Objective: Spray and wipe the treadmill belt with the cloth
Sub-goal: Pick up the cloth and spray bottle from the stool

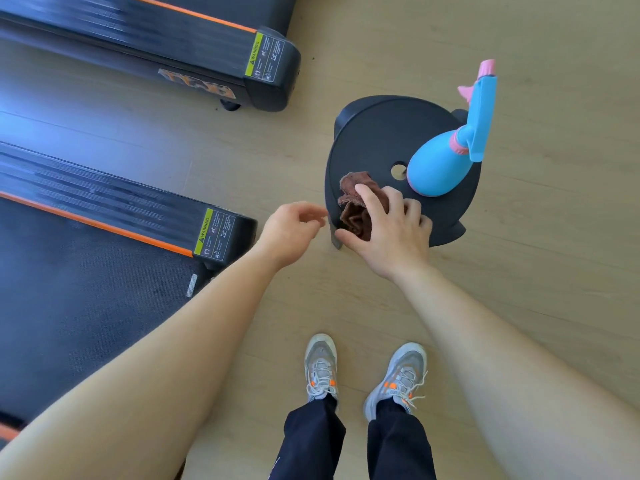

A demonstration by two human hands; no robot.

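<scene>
The brown cloth lies bunched at the near left edge of a round black stool. The right hand is on top of it, with the fingers curled over the folds and the thumb against the stool's rim below, so it grips the cloth. The cloth looks not yet lifted clear.

The blue spray bottle with pink trigger stands on the right side of the same stool, just beside the right hand and untouched. The left hand hovers off the stool's left edge, fingers loosely bent and holding nothing.

This looks like the gathering step, and neither spraying nor wiping has begun. The next move likely calls for lifting the cloth, taking the bottle with the free left hand, and turning left.

The treadmill belt lies on the floor well to the left, its surface bare. A second treadmill sits farther back. The person's grey shoes stand on the wooden floor near the stool. Nothing appears to block the way to the belt, though reaching across for the bottle could tip it.
</scene>
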